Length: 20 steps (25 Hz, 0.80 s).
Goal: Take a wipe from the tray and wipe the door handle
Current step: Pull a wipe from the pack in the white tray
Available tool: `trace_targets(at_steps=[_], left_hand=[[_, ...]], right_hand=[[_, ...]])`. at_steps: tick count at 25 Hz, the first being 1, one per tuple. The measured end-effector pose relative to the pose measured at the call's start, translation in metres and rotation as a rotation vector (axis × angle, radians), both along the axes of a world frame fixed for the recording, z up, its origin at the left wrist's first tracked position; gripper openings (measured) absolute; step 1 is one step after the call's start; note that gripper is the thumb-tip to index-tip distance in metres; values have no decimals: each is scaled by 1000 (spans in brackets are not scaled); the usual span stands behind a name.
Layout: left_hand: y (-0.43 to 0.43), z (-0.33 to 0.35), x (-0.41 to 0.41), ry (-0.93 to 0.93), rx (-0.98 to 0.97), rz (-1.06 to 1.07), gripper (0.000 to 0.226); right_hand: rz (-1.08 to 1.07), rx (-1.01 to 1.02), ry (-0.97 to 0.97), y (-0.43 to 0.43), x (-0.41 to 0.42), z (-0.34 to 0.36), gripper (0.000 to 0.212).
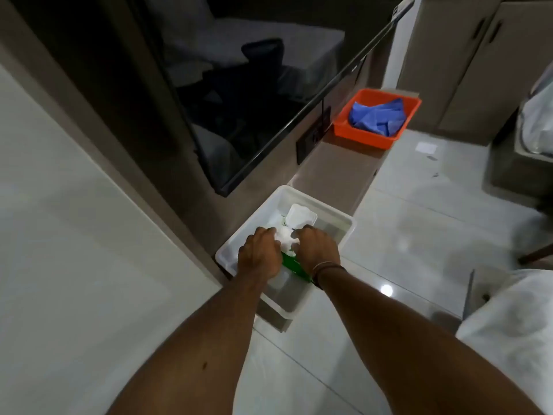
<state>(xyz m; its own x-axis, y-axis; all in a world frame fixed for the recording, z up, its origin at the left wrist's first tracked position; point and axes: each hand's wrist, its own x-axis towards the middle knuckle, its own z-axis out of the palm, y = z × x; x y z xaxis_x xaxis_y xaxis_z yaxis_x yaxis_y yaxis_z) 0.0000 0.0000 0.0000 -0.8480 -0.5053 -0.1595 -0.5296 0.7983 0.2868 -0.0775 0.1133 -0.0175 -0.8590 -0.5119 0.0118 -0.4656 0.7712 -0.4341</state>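
A white plastic tray sits on a narrow ledge below a dark glass panel. Inside lies a green pack of wipes with its white lid flipped open. Both my hands are in the tray over the pack. My left hand and my right hand pinch a white wipe that sticks up between them. No door handle is in view.
An orange tray holding a blue cloth stands farther along the ledge. A dark glass panel rises on the left. Cabinets stand at the back right, a white covered object at the lower right, glossy floor tiles below.
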Motion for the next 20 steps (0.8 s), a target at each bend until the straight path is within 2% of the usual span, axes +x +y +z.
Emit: trace_targets(at_steps=[4,10,15,20], left_hand=[[-3,-15,-20,-58,27,-20,47],[-8,-22,-31,-19,38,0,35],[-17,-7,-29,142,162,16,43],[-15,31,5,358,600,239,39]], right_hand=[[63,97,-11,-8,-13,-11,23],[35,29,23,-17,-24,-17,15],[-70,-173,-25,-16,-17,0,11],[-144,-618,-316,-1,19,50,20]])
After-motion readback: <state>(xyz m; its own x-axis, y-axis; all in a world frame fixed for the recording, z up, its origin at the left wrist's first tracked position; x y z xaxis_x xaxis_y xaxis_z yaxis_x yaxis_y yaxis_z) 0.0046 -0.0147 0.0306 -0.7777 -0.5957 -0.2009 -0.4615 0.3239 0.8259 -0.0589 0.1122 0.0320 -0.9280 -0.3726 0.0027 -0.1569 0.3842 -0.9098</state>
